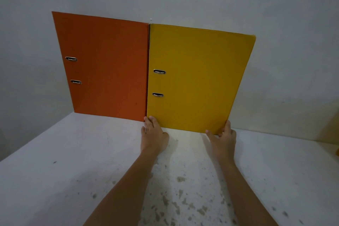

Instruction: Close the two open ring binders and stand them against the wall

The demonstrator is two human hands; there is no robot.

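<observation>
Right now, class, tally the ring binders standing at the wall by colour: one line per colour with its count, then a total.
Orange binder: 1
Yellow binder: 1
Total: 2
</observation>
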